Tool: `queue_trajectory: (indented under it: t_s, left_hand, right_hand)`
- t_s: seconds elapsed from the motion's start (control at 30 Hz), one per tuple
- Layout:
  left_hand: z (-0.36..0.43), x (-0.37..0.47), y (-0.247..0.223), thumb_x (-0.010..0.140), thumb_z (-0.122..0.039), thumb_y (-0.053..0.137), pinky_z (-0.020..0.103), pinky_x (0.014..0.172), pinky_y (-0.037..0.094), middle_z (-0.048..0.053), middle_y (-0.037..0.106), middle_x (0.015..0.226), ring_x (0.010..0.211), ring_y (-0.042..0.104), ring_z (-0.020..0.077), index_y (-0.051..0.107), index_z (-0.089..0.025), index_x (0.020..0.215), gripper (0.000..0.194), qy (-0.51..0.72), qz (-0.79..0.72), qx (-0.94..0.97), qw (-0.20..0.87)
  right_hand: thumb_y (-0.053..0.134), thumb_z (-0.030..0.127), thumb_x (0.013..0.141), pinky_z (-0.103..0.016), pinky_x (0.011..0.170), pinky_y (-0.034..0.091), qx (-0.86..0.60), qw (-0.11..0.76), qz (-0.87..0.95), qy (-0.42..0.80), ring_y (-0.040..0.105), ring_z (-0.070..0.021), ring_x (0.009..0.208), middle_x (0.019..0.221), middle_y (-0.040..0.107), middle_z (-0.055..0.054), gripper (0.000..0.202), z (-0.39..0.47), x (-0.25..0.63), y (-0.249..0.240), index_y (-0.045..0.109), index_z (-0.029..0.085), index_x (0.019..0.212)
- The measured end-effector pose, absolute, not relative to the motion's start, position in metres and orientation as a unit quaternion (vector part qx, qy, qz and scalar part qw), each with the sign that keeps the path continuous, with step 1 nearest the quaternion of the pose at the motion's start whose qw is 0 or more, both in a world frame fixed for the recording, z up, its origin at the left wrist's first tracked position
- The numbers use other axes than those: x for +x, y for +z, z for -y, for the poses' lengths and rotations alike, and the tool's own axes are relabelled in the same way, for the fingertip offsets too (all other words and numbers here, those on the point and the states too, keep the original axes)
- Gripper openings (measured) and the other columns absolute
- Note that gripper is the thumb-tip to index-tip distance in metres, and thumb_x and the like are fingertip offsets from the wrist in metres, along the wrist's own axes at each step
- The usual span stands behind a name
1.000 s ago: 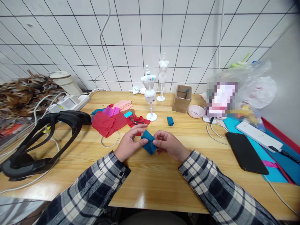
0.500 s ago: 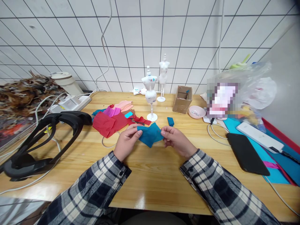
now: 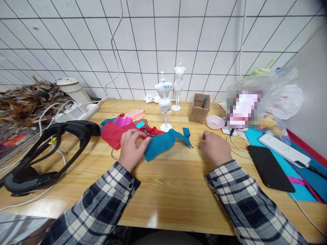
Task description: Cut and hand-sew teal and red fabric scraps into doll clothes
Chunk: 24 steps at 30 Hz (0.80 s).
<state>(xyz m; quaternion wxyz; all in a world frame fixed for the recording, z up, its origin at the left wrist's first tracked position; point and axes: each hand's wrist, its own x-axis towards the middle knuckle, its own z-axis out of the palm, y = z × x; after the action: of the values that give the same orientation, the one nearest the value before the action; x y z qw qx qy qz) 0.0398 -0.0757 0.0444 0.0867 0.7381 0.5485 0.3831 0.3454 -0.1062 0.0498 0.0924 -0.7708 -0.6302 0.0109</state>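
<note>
My left hand [image 3: 133, 148] pinches the left end of a teal fabric strip [image 3: 160, 143] between thumb and fingers. The strip droops rightward in a wave, and its thin right tip hangs short of my right hand [image 3: 214, 147]. That hand is apart from the strip, above the table, with its fingers curled under; what lies inside them, if anything, is hidden. Behind the strip's right end lies a small folded teal piece [image 3: 186, 132]. Small dark scissors [image 3: 151, 133] rest beside my left hand, on a pile of red cloth [image 3: 112, 134].
Two white mini mannequins [image 3: 165, 102] stand toward the tiled wall. A cardboard box [image 3: 198, 114] and a pink bowl [image 3: 215, 122] are at back right. A black phone [image 3: 270, 166] lies on the right. A black headset frame [image 3: 76, 163] and white cables occupy the left.
My right hand has let go of the teal fabric and moved right. The fabric, bunched between both hands before, now stretches out as a longer strip from my left hand.
</note>
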Motion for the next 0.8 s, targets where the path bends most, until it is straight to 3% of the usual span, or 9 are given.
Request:
queue_trajectory:
  t_s: [0.17,0.23,0.3,0.37,0.43,0.5,0.57,0.7,0.8]
  left_hand:
    - [0.098,0.069,0.036,0.090,-0.034,0.051,0.044,0.101,0.038,0.012,0.057,0.124,0.117,0.049,0.0286,0.054,-0.022,0.129,0.041,0.264,-0.430,0.859,0.086]
    - [0.103,0.076,0.028,0.089,-0.035,0.053,0.048,0.107,0.033,0.014,0.049,0.138,0.128,0.044,0.0310,0.043,-0.021,0.140,0.054,0.218,-0.404,0.882,0.109]
    - [0.104,0.076,0.022,0.089,-0.040,0.053,0.053,0.110,0.027,0.016,0.047,0.142,0.131,0.041,0.0333,0.043,-0.019,0.140,0.056,0.167,-0.396,0.894,0.127]
    - [0.101,0.071,0.020,0.090,-0.043,0.051,0.055,0.110,0.026,0.017,0.049,0.141,0.131,0.042,0.0341,0.048,-0.020,0.137,0.053,0.126,-0.389,0.901,0.143]
    - [0.098,0.065,0.023,0.090,-0.045,0.050,0.053,0.109,0.030,0.017,0.049,0.141,0.130,0.044,0.0340,0.052,-0.020,0.134,0.051,0.108,-0.377,0.906,0.156]
    - [0.096,0.062,0.029,0.087,-0.047,0.054,0.050,0.105,0.035,0.016,0.052,0.138,0.126,0.047,0.0337,0.055,-0.022,0.131,0.050,0.110,-0.352,0.913,0.171]
    - [0.097,0.063,0.034,0.084,-0.047,0.059,0.049,0.102,0.037,0.014,0.055,0.134,0.121,0.051,0.0333,0.060,-0.025,0.127,0.048,0.119,-0.324,0.919,0.188]
    - [0.100,0.063,0.037,0.080,-0.042,0.066,0.046,0.100,0.040,0.011,0.060,0.129,0.116,0.055,0.0319,0.065,-0.027,0.120,0.042,0.150,-0.305,0.914,0.220]
    - [0.091,0.056,0.037,0.086,-0.037,0.059,0.038,0.096,0.044,0.009,0.065,0.121,0.110,0.060,0.0267,0.065,-0.028,0.120,0.036,0.151,-0.320,0.904,0.239]
  right_hand:
    - [0.040,0.021,0.092,-0.041,0.106,0.033,-0.539,0.218,0.813,-0.017,0.045,-0.0262,0.126,0.134,0.056,-0.014,0.037,0.105,0.307,0.042,0.055,0.015,0.126]
    - [0.041,0.030,0.094,-0.042,0.111,0.027,-0.476,0.202,0.856,0.018,0.035,-0.0258,0.136,0.148,0.042,-0.011,0.049,0.103,0.296,0.035,0.042,0.015,0.141]
    - [0.041,0.039,0.096,-0.045,0.110,0.027,-0.482,0.171,0.858,0.057,0.038,-0.0263,0.135,0.148,0.043,-0.012,0.055,0.101,0.294,0.031,0.037,0.017,0.146]
    - [0.038,0.044,0.097,-0.047,0.106,0.029,-0.513,0.137,0.843,0.081,0.051,-0.0264,0.123,0.134,0.058,-0.011,0.047,0.101,0.301,0.032,0.052,0.020,0.135]
    - [0.034,0.045,0.098,-0.048,0.101,0.031,-0.549,0.100,0.827,0.071,0.061,-0.0266,0.105,0.108,0.071,-0.012,0.044,0.102,0.313,0.037,0.070,0.020,0.105]
    - [0.035,0.043,0.098,-0.047,0.094,0.035,-0.589,0.069,0.805,0.035,0.064,-0.0268,0.089,0.085,0.072,-0.014,0.050,0.102,0.322,0.044,0.072,0.016,0.079]
    - [0.037,0.040,0.097,-0.044,0.088,0.039,-0.615,0.087,0.783,0.003,0.062,-0.0272,0.086,0.080,0.070,-0.016,0.047,0.103,0.323,0.047,0.071,0.015,0.076]
    - [0.042,0.034,0.095,-0.041,0.101,0.037,-0.500,0.199,0.842,0.047,0.049,-0.0263,0.122,0.130,0.059,-0.014,0.037,0.107,0.302,0.039,0.062,0.017,0.121]
    - [0.040,0.049,0.095,-0.046,0.111,0.028,-0.414,0.149,0.888,0.133,0.031,-0.0267,0.140,0.153,0.036,-0.010,0.058,0.113,0.284,0.024,0.039,0.020,0.145]
